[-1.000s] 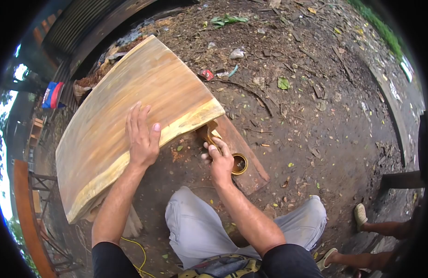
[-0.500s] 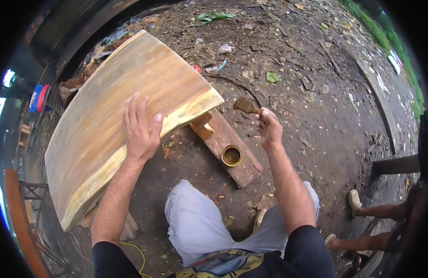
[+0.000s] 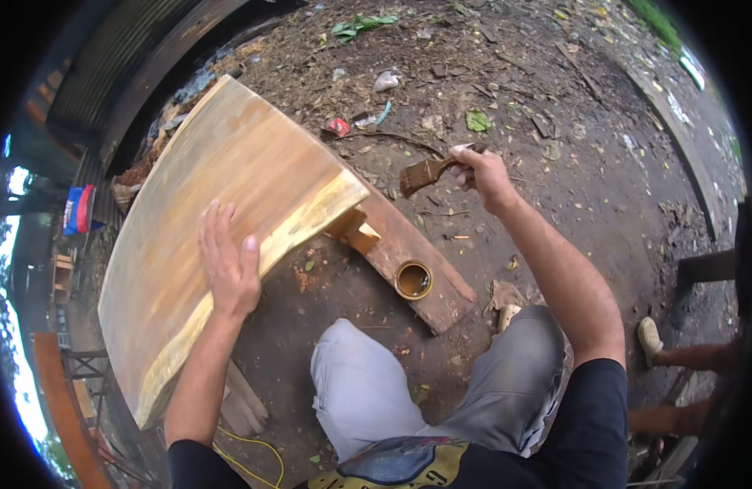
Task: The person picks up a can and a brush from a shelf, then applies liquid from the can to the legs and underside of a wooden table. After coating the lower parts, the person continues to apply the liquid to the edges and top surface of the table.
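A broad wooden slab point(image 3: 221, 171) with a pale live edge stretches across the left of the view. My left hand point(image 3: 229, 265) lies flat on it near that edge, fingers spread. In my right hand point(image 3: 483, 175) is a paintbrush point(image 3: 423, 176), held by its handle, its brown-stained bristles pointing left, off the slab's right corner. Below the brush, an open can point(image 3: 413, 279) of brown liquid stands on a reddish plank point(image 3: 449, 306). The plank runs under the slab's corner.
Leaf-littered dirt point(image 3: 514, 106) surrounds the slab. At right, another person's leg and clog point(image 3: 649, 338) show beside a dark beam point(image 3: 706, 267). A yellow cord point(image 3: 262, 447) lies near my left arm. A curved orange-brown wooden piece point(image 3: 62, 407) stands at far left.
My right hand has swung up, and the brush now tilts with its bristles down and to the left. The left hand stays flat on the slab. My view has shifted slightly.
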Action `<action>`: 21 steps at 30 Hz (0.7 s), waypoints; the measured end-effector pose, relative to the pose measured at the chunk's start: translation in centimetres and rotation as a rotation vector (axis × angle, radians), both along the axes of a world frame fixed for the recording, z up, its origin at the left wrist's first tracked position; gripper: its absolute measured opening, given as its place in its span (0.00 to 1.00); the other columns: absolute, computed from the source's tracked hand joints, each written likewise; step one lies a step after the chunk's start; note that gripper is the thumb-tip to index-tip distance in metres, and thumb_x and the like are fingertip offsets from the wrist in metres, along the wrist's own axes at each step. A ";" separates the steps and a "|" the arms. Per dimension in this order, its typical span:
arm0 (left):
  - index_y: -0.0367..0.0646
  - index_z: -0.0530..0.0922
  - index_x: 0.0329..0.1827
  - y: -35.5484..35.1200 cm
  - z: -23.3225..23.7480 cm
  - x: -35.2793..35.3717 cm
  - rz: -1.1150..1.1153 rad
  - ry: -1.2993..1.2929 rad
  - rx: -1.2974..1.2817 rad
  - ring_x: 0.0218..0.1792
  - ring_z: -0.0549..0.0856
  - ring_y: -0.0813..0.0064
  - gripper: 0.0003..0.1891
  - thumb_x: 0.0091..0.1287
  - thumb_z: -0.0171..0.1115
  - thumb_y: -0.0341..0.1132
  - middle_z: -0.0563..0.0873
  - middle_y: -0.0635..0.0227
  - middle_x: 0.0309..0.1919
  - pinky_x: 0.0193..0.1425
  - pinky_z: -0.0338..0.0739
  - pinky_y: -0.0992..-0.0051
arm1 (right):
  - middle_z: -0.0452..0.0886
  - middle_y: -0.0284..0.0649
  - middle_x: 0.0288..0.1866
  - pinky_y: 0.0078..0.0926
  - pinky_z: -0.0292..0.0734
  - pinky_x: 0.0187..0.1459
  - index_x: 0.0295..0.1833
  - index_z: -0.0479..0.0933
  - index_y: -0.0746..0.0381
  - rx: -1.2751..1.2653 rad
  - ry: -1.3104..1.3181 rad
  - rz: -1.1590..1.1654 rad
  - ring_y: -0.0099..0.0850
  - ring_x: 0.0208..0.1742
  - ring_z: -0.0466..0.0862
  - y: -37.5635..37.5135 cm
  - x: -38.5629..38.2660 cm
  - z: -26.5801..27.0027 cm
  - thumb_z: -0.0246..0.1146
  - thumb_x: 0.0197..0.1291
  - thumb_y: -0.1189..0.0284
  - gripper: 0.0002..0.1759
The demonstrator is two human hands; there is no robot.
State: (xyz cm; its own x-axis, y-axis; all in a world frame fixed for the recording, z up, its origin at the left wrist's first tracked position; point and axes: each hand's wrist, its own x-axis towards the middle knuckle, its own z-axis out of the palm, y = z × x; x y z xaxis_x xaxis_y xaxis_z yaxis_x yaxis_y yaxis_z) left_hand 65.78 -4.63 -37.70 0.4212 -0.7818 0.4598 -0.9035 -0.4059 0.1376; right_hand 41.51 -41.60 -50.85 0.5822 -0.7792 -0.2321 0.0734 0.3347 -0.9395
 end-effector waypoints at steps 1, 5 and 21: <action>0.39 0.65 0.78 0.0 0.1 -0.2 -0.003 -0.009 0.004 0.80 0.59 0.41 0.31 0.78 0.52 0.48 0.63 0.44 0.79 0.84 0.49 0.48 | 0.85 0.37 0.30 0.24 0.74 0.26 0.48 0.82 0.65 0.042 -0.034 0.022 0.23 0.23 0.81 -0.6 0.6 -0.9 0.68 0.67 0.65 0.14; 0.35 0.64 0.78 -1.0 0.4 -0.7 0.020 -0.054 0.024 0.81 0.60 0.42 0.32 0.80 0.47 0.49 0.63 0.42 0.79 0.84 0.49 0.49 | 0.86 0.38 0.31 0.24 0.74 0.25 0.49 0.83 0.64 0.155 -0.176 0.151 0.24 0.23 0.81 -2.6 4.8 -3.7 0.67 0.68 0.65 0.13; 0.34 0.63 0.79 -4.0 0.0 -1.1 0.249 -0.082 0.160 0.81 0.61 0.47 0.39 0.80 0.40 0.61 0.63 0.42 0.79 0.84 0.51 0.52 | 0.85 0.41 0.32 0.25 0.78 0.29 0.50 0.80 0.67 0.701 -0.505 0.554 0.26 0.26 0.82 -1.2 18.9 -8.2 0.63 0.70 0.69 0.12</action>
State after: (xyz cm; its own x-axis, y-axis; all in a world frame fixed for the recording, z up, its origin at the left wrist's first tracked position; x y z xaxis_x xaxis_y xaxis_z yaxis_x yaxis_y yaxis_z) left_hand 64.63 -8.59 -37.66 0.5752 -0.7244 0.3800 -0.7792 -0.6266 -0.0152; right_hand 60.40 -42.81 -59.02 0.9750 -0.1547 -0.1594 0.0744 0.9036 -0.4218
